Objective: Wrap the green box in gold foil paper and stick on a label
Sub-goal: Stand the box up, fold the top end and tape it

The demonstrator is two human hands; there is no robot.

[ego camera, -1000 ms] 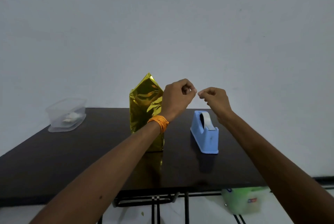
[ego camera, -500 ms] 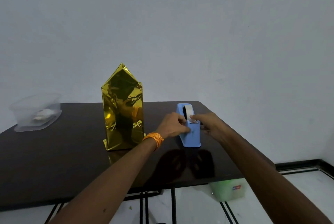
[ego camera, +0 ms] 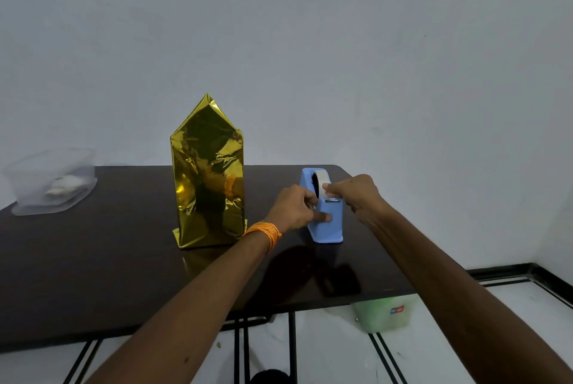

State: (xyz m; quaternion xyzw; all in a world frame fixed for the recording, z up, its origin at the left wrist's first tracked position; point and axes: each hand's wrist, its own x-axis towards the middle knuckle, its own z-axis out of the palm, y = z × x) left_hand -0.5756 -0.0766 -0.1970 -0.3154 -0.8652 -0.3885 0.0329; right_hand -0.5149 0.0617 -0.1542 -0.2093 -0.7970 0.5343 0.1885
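Two hands work at the blue tape holder. The left hand grips its side; the right hand pinches the tape.

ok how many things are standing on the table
3: the clear container at the far left, the gold-wrapped box in the middle, and the blue tape dispenser right of it.

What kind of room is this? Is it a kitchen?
Probably not a kitchen: it looks like a plain room set up for gift wrapping. A bare white wall, a dark table, and on it a gold-wrapped box and a blue tape dispenser.
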